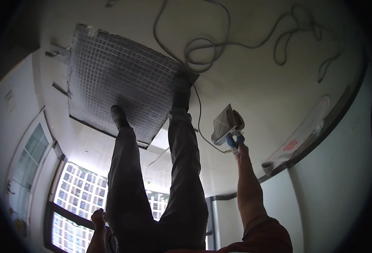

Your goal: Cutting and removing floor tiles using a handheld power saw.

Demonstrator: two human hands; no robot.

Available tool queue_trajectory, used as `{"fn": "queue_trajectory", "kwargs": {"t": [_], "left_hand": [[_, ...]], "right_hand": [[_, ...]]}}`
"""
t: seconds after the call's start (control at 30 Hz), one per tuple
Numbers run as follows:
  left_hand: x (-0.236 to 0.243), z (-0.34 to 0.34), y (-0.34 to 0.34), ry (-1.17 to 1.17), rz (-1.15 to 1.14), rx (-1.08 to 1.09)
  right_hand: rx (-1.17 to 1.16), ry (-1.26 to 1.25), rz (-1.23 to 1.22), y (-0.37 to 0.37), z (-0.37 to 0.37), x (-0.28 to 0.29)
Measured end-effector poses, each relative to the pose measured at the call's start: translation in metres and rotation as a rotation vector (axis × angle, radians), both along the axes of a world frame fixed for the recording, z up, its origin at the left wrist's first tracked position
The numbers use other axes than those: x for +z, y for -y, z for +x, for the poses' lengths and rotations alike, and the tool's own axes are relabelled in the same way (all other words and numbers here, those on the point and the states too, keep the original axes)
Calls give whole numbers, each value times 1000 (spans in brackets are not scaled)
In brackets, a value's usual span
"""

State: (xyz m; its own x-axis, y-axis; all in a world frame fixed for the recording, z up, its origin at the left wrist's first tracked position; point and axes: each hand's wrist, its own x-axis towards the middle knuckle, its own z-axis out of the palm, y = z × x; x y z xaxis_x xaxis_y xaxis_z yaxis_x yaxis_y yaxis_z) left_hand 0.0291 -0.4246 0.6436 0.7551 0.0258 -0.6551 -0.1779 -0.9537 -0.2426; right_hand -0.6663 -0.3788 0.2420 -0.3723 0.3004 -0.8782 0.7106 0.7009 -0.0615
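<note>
The right hand (241, 148) is closed around the handle end of a power tool (229, 123), out ahead of the body and to its right. The tool's pale square plate, marked with crossing lines, lies just beyond that hand; a rounder brownish part sits against the plate, and a blue part shows right at the fingers. Whether the plate touches the pale floor (245, 80) is unclear.

From beside the right hand a thin dark cord (200, 111) bends leftward and forward to the corner of a dark gridded panel (114, 78). Farther ahead of the hand, a grey cable (245, 44) lies looped across the floor. To the hand's right, near the wall, rests a long pale bag (308, 126) with a red print.

The left hand (98, 217) hangs low beside the left thigh, its fingers curled; I cannot tell whether it grips anything. Well ahead of it, both shoes (118, 114) stand over the gridded panel. Near the left hand in view, behind the body, is a bright window (74, 198); farther left is a glazed door (29, 156).
</note>
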Motion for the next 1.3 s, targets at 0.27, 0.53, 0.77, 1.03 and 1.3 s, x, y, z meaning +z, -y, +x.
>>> {"fn": "queue_trajectory", "kwargs": {"t": [0.27, 0.53, 0.77, 1.03, 1.3], "left_hand": [[-31, -50, -97, -73, 2, 521], [-61, -69, -226, -169, -33, 655], [-86, -6, -234, -201, -259, 1160], [-80, 49, -229, 33, -519, 1458], [-72, -91, -122, -12, -399, 1952]], "right_hand": [[584, -170, -565, 189, 50, 156], [515, -80, -641, 371, 277, 257], [1006, 241, -902, 427, 573, 302], [1338, 698, -721, 411, 889, 328], [1885, 843, -809, 341, 1068, 329]]}}
